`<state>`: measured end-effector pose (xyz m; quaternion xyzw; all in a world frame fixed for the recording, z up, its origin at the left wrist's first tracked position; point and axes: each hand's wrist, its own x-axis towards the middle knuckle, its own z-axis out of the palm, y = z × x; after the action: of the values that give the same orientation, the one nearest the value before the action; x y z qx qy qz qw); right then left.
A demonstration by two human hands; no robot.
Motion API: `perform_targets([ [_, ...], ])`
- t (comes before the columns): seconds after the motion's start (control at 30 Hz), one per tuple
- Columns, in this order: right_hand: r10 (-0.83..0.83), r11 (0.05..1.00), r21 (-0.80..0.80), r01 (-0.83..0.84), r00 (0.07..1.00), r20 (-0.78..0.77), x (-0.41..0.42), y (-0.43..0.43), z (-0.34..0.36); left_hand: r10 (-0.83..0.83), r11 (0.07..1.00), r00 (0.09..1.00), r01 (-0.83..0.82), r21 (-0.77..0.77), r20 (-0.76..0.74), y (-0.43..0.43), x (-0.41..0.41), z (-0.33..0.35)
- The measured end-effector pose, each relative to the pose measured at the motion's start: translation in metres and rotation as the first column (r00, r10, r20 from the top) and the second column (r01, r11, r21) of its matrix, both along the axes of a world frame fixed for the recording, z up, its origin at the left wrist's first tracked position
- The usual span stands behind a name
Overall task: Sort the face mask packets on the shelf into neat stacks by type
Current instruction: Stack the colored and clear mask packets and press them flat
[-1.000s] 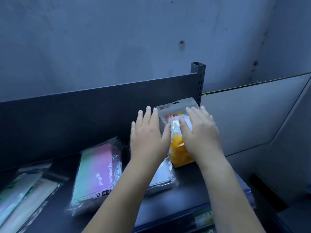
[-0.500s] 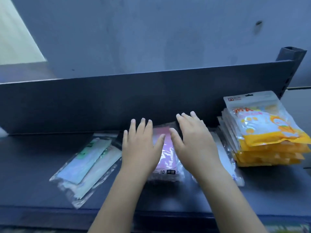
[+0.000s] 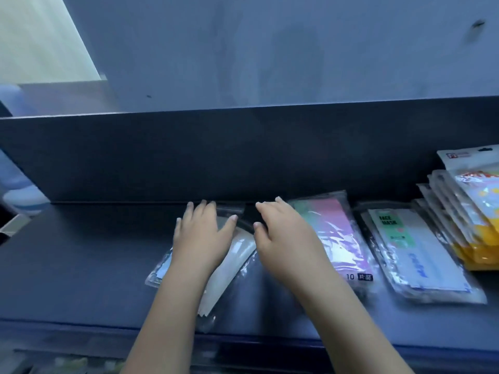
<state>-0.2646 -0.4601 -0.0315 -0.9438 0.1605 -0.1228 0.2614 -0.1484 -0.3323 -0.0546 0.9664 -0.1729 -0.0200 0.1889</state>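
Clear packets of pale masks (image 3: 229, 268) lie askew on the dark shelf (image 3: 81, 265). My left hand (image 3: 201, 238) rests flat on them, fingers spread. My right hand (image 3: 280, 238) hovers open just to their right, its edge over a pink and green packet (image 3: 334, 233). Further right lies a white packet (image 3: 413, 257) with a green "FACE MASK" label. At the far right stands a stack of orange and white packets (image 3: 469, 211).
A dark back panel (image 3: 243, 155) runs behind the shelf, with a grey wall above it. The shelf's front edge (image 3: 81, 326) runs below my forearms. Pale blurred objects (image 3: 19, 190) sit at the far left.
Both hands have moved left along the shelf, from the orange stack past the pink packet onto the pale packets. The view has turned left with them.
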Motion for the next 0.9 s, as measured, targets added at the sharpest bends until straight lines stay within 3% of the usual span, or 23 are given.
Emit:
perform_targets([
  [0.13, -0.125, 0.992, -0.006, 0.125, 0.984, -0.126, 0.023, 0.036, -0.002, -0.073, 0.996, 0.992, 0.078, 0.05, -0.1, 0.027, 0.029, -0.001],
  [0.3, -0.291, 0.937, 0.084, 0.34, 0.89, -0.351, 0.041, 0.072, -0.014, -0.131, 0.975, 0.937, 0.181, 0.131, -0.323, 0.057, 0.048, -0.013],
  [0.43, -0.418, 0.866, 0.146, 0.479, 0.852, -0.316, 0.05, 0.099, -0.025, -0.173, 0.976, 0.947, 0.201, 0.08, -0.269, 0.072, 0.055, -0.024],
  [0.5, -0.457, 0.811, 0.309, 0.497, 0.868, -0.194, 0.057, 0.106, -0.03, -0.203, 0.979, 0.945, 0.196, -0.051, -0.257, 0.081, 0.06, -0.025],
  [0.6, -0.599, 0.577, 0.698, 0.424, 0.801, 0.008, 0.07, 0.113, -0.033, -0.184, 0.957, 0.943, 0.108, -0.268, -0.278, 0.097, 0.069, -0.022],
  [0.7, -0.712, 0.233, 0.917, 0.325, 0.699, -0.067, 0.082, 0.113, -0.041, -0.131, 0.873, 0.915, -0.076, -0.482, -0.381, 0.112, 0.083, -0.02],
  [0.77, -0.696, 0.061, 0.974, 0.219, 0.708, -0.115, 0.088, 0.114, -0.043, -0.121, 0.835, 0.888, -0.151, -0.53, -0.444, 0.121, 0.09, -0.022],
  [0.83, -0.62, 0.025, 0.985, 0.173, 0.775, -0.12, 0.09, 0.119, -0.042, -0.121, 0.801, 0.855, -0.216, -0.559, -0.504, 0.129, 0.095, -0.025],
  [0.9, -0.55, 0.083, 0.977, 0.196, 0.827, -0.119, 0.091, 0.123, -0.043, -0.122, 0.741, 0.819, -0.301, -0.601, -0.561, 0.136, 0.1, -0.028],
])
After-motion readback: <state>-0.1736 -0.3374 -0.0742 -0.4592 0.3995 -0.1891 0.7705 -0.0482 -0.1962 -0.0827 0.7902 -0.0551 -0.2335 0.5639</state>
